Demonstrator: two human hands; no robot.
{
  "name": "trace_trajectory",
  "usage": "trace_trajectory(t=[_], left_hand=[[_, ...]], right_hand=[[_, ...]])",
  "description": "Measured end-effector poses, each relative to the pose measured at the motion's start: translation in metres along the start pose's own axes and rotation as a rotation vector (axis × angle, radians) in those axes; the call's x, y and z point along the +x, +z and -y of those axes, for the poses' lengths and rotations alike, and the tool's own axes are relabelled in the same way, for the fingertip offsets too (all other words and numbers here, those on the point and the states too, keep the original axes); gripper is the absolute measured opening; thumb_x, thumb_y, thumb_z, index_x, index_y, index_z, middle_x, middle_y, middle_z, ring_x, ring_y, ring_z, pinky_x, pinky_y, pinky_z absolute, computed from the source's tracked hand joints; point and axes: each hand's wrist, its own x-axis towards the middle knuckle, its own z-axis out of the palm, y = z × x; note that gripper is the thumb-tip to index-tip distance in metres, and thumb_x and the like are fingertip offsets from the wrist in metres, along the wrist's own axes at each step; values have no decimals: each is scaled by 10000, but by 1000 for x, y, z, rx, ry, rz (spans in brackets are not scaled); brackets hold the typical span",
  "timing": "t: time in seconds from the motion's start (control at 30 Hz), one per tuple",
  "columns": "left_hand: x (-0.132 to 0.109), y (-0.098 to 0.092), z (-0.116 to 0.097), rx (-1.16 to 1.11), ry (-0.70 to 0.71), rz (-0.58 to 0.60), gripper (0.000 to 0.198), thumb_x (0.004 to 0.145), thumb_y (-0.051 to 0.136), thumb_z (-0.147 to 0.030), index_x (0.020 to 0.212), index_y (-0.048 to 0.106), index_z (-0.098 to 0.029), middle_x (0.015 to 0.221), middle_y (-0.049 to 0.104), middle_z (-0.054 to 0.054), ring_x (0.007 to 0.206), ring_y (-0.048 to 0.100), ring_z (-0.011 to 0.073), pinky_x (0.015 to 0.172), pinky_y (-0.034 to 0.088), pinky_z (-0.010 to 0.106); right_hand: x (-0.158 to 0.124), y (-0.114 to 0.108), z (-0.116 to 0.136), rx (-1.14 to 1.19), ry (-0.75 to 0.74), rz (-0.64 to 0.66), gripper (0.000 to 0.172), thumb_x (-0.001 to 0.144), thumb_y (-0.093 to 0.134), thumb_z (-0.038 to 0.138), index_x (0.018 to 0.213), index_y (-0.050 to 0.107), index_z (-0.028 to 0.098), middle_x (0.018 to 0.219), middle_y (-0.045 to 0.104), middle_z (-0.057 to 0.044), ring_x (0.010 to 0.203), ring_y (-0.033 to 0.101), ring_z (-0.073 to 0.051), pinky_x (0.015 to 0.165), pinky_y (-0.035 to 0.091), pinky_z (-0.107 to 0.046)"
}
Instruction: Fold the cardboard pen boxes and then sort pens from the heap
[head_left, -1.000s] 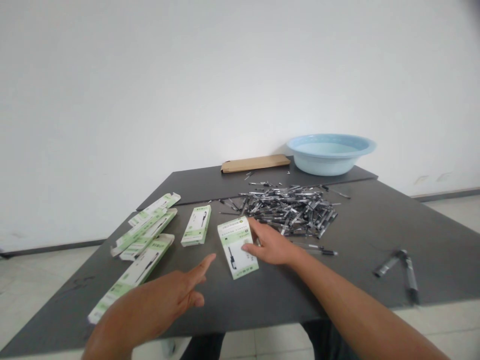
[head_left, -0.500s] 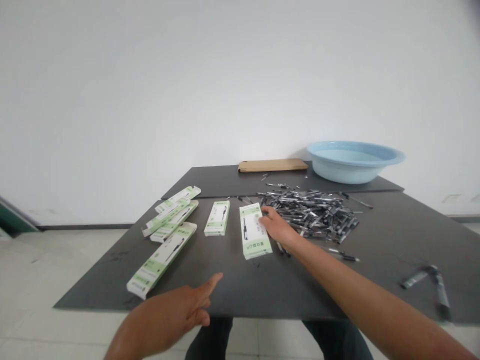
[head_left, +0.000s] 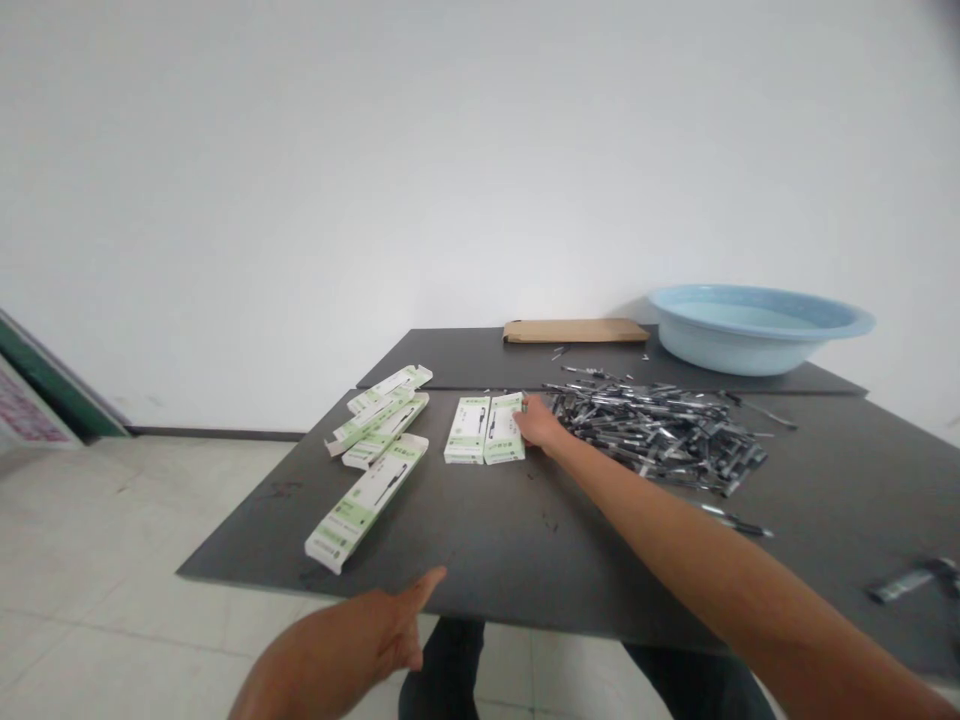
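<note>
My right hand [head_left: 538, 422] is closed around the right edge of a white-and-green pen box [head_left: 505, 430]. That box lies flat on the dark table, side by side with a second pen box [head_left: 468, 430]. Near the table's front edge hovers my left hand [head_left: 377, 632], holding nothing, its index finger stretched out and the other fingers loosely bent. Closest to it is a long pen box [head_left: 369, 502] lying at a slant, with several more pen boxes [head_left: 386, 422] overlapping behind it. Just right of my right hand spreads a heap of black and clear pens [head_left: 660, 430].
A light blue basin [head_left: 761, 330] stands at the back right of the table [head_left: 480, 540]. Along the back edge lies a flat piece of brown cardboard [head_left: 576, 331]. Some dark pieces [head_left: 915, 580] lie at the right, blurred.
My right hand has pushed the pen box away from me and left, up against the other box. The view has turned slightly left. My left hand stays low at the front edge.
</note>
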Motion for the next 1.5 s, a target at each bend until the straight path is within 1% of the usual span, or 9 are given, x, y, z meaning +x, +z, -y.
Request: trace_trajectory(t=[0.37, 0.63, 0.8, 1.0, 1.1, 1.17, 1.23, 1.37, 1.5], left_hand=[[-1, 14, 20, -4, -44, -39, 561, 917, 409, -395, 1461, 327, -288, 950, 703, 29, 820, 631, 229, 716, 451, 299], [3, 12, 13, 8, -46, -39, 550, 922, 404, -394, 1455, 346, -274, 937, 701, 55, 813, 638, 244, 706, 453, 315], [4, 12, 13, 17, -32, -42, 551, 920, 392, -367, 1458, 336, -264, 937, 699, 45, 821, 628, 231, 721, 447, 312], [13, -6, -1, 6, 15, -84, 579, 932, 390, -394, 1479, 288, -236, 1017, 693, 69, 891, 629, 244, 793, 465, 336], [20, -12, -4, 11, 42, -82, 559, 935, 377, -410, 1449, 354, -191, 1176, 652, 110, 1044, 599, 268, 905, 447, 366], [24, -11, 1, 8, 61, -89, 543, 933, 374, -396, 1424, 391, -167, 1262, 609, 119, 1140, 554, 266, 966, 424, 357], [29, -8, 9, 27, 37, -64, 563, 931, 367, -396, 1442, 365, -162, 1301, 585, 115, 1175, 537, 265, 1010, 400, 356], [38, -3, 24, 37, 68, -67, 603, 894, 402, -395, 1462, 344, -201, 1383, 514, 66, 1240, 486, 274, 1048, 371, 340], [42, -11, 21, 88, 31, -107, 569, 889, 411, -448, 1431, 405, -272, 1386, 508, 24, 1245, 480, 294, 1059, 351, 377]], right_hand=[[1, 5, 8, -245, -67, -13, 279, 899, 540, 318, 1077, 620, 118, 1120, 637, -124, 1041, 598, -240, 912, 452, -384], [-17, 10, 19, -278, -175, -69, 356, 865, 498, 267, 1163, 566, 84, 1159, 616, -173, 1083, 575, -260, 932, 412, -315], [-52, 23, 43, -297, -465, -109, 425, 868, 448, 216, 1270, 468, 80, 1347, 441, -201, 1255, 408, -280, 1054, 315, -405], [-87, 85, 100, -361, -917, 166, 255, 722, 573, 142, 971, 620, 171, 1076, 659, -111, 1026, 581, -253, 888, 464, -389], [-86, 124, 126, -412, -1066, 295, 422, 631, 672, 242, 1048, 613, 235, 1161, 663, -49, 1076, 575, -266, 933, 428, -454], [-78, 145, 136, -464, -1139, 404, 550, 547, 715, 292, 1083, 606, 351, 1229, 638, 51, 1100, 571, -259, 924, 423, -476], [-68, 158, 139, -601, -1257, 519, 605, 606, 643, 345, 1200, 542, 411, 1342, 558, 46, 1168, 534, -278, 860, 444, -487], [-56, 162, 141, -770, -1446, 479, 538, 700, 527, 327, 1223, 539, 454, 1173, 665, 77, 1079, 594, -213, 773, 485, -370], [-60, 135, 155, -569, -1435, 437, 388, 716, 596, 326, 1101, 641, 347, 1112, 690, 29, 1009, 627, -219, 708, 515, -308]])
